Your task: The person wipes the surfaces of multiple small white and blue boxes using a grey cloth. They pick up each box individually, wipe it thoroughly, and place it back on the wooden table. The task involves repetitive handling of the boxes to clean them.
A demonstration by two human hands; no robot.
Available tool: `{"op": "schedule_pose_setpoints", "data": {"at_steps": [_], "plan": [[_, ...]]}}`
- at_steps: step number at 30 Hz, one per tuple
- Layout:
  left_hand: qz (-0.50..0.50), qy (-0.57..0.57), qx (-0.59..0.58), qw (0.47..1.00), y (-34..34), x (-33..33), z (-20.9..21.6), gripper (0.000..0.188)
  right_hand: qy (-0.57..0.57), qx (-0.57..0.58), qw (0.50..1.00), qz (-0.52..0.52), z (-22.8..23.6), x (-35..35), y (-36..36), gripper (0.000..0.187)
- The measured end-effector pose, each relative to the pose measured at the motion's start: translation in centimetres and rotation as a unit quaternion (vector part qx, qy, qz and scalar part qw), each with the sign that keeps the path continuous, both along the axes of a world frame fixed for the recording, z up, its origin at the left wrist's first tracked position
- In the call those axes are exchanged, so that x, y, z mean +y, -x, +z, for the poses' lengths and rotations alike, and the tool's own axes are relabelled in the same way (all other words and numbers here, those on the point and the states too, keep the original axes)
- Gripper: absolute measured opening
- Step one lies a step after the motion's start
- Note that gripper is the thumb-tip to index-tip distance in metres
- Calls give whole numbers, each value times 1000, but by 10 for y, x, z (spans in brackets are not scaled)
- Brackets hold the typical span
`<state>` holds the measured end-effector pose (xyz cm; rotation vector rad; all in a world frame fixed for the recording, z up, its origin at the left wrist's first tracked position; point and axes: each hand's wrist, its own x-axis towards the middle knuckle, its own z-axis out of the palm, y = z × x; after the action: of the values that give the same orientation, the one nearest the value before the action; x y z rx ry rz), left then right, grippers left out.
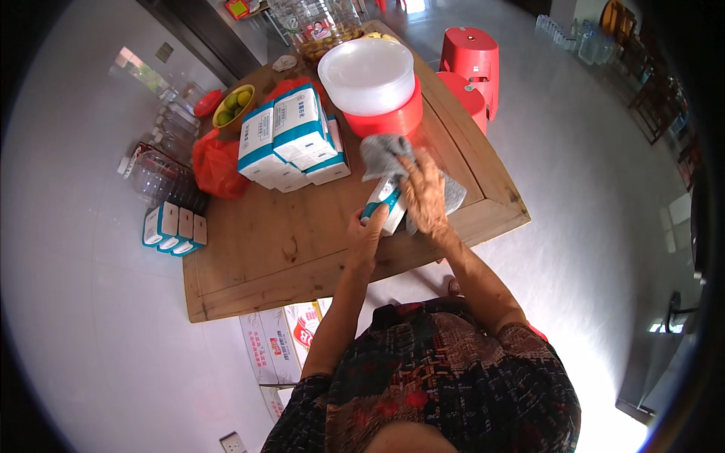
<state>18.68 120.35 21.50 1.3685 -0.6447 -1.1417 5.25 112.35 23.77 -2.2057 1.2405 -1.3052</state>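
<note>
Near the table's right front part, my left hand (365,240) grips a white and teal pack (389,198), its thumb lying along the near side. My right hand (425,195) is on a grey cloth (385,154), which is draped over the pack's far end and hangs down beside it. Part of the pack is hidden under the cloth and my fingers. To the left of my hands, several similar white and teal packs (293,136) are stacked on the wooden table (257,264). Three more packs (178,226) stand at the table's left edge.
Beyond my hands stand a red tub (393,119) and translucent round containers (368,79). A red plastic bag (217,164), a yellow bowl (225,128) of green fruit and a large clear jar (317,30) are farther off. Red stools (470,57) stand on the floor at right.
</note>
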Motion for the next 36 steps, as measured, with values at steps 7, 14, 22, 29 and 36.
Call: {"op": "schedule_pose_setpoints", "data": {"at_steps": [7,14,22,29,36], "plan": [[10,-38,-26,999,0,-1,13,69,10,-18,998,-54,-7,-19,-16,45],[26,114,41,992,2,-6,-4,57,44,-30,992,114,-14,46,-16,44],[-9,-7,2,1000,0,3,19,65,-16,-109,993,48,-14,7,-19,41],[-136,-108,12,985,-15,-7,33,68,-205,-264,941,58,-18,-6,-16,49],[-192,-59,179,963,-15,-6,37,54,-134,-158,966,152,-26,54,-4,47]]}}
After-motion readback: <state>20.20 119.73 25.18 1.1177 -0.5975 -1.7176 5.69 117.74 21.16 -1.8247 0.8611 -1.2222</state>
